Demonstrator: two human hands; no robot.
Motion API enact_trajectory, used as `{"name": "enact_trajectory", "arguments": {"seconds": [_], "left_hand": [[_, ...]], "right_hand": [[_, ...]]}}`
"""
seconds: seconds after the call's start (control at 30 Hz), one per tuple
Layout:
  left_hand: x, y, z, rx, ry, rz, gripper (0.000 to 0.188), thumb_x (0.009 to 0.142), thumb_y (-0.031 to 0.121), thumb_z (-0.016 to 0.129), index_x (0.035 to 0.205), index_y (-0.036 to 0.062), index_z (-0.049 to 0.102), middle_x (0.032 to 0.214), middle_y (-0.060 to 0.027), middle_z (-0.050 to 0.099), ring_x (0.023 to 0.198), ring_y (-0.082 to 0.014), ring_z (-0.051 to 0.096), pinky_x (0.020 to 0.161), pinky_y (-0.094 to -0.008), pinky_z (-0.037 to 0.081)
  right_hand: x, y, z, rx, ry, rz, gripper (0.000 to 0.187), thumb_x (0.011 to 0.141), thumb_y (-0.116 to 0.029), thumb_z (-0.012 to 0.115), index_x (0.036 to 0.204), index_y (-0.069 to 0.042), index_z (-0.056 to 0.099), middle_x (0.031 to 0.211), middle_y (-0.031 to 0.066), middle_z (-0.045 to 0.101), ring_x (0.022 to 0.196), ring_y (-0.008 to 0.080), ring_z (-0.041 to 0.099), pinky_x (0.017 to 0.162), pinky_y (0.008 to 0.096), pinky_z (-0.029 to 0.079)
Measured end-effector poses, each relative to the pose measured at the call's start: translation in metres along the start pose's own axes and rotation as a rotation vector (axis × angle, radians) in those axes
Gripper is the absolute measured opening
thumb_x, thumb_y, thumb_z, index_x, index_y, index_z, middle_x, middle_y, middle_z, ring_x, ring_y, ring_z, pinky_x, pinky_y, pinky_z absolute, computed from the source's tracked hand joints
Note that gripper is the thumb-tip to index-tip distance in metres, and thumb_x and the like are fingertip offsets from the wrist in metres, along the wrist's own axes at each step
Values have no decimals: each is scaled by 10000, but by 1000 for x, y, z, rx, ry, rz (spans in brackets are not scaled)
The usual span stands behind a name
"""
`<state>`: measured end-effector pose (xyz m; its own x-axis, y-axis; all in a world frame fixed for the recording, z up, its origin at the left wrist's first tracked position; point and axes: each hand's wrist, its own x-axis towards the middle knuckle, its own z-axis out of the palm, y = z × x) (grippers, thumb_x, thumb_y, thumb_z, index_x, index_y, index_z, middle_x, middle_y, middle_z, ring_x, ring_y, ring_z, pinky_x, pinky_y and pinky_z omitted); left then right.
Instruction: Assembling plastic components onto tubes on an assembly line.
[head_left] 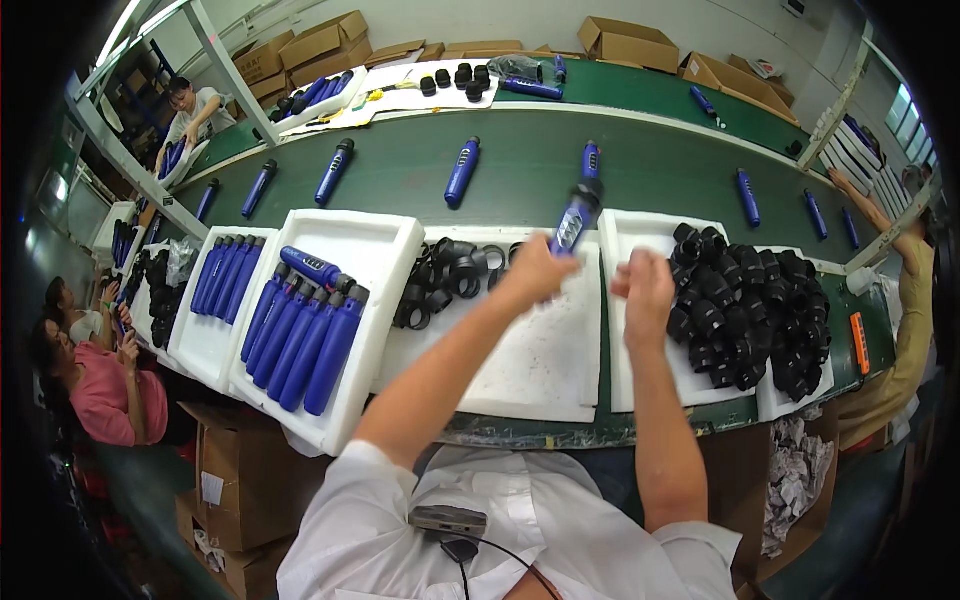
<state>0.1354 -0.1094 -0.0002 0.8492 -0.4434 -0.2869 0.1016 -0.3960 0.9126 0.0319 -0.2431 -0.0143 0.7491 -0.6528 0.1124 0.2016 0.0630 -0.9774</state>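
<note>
My left hand (541, 270) is closed around the lower end of a blue handheld microphone (572, 226), tilted up over the green belt. Its dark upper end overlaps another blue microphone (591, 160) lying beyond it. My right hand (645, 285) is raised beside the left edge of a heap of black plastic collars (735, 300); its fingers look curled but are smeared, so what they hold cannot be made out. Below my left forearm, a white foam sheet (535, 370) bears loose black rings (462, 275) at its far left.
A white foam tray (405, 240) of blue microphones (315, 345) stands at left, with a second tray (185, 335) beyond. Single microphones (463, 172) lie spaced along the green belt (400, 180). An orange tool (859, 343) lies at right. Other people work at both sides.
</note>
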Motion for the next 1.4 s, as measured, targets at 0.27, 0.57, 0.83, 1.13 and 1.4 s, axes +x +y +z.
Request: {"name": "enact_trajectory", "arguments": {"seconds": [0.27,0.57,0.83,1.13,1.4], "left_hand": [[238,5,-42,460,372,19,566,835,208,679,1301,-35,468,1217,-262,650,1114,-390,660,970,-447,516],[271,-59,-124,892,835,-218,503,878,349,677,1261,36,583,1291,-173,619,1268,-347,545,1039,-491,431],[219,-2,-127,528,903,-91,451,814,289,690,1167,11,658,1120,-189,708,1022,-321,711,874,-442,565],[-25,76,-120,-284,539,691,398,784,224,732,1089,-13,635,840,-79,650,681,-163,612,646,-319,508],[-153,-36,-84,-238,246,319,488,785,191,771,1201,4,598,952,-70,627,837,-146,588,757,-297,486]], "right_hand": [[-112,44,-2,-619,-379,-177,213,857,-96,703,1042,-5,652,773,157,643,680,292,648,630,393,526],[-106,40,-5,-670,-453,-291,163,840,-60,687,987,-1,649,801,162,629,701,344,631,637,419,521],[-71,47,24,-741,-495,-235,264,872,-77,650,1117,20,654,895,239,665,809,411,664,715,473,534],[-41,73,98,-1130,-585,-314,127,865,-135,661,871,-17,615,838,232,661,776,420,674,676,514,542],[-57,49,53,-866,-393,-375,190,895,-181,690,951,-2,718,930,219,689,814,385,669,733,442,540]]}}
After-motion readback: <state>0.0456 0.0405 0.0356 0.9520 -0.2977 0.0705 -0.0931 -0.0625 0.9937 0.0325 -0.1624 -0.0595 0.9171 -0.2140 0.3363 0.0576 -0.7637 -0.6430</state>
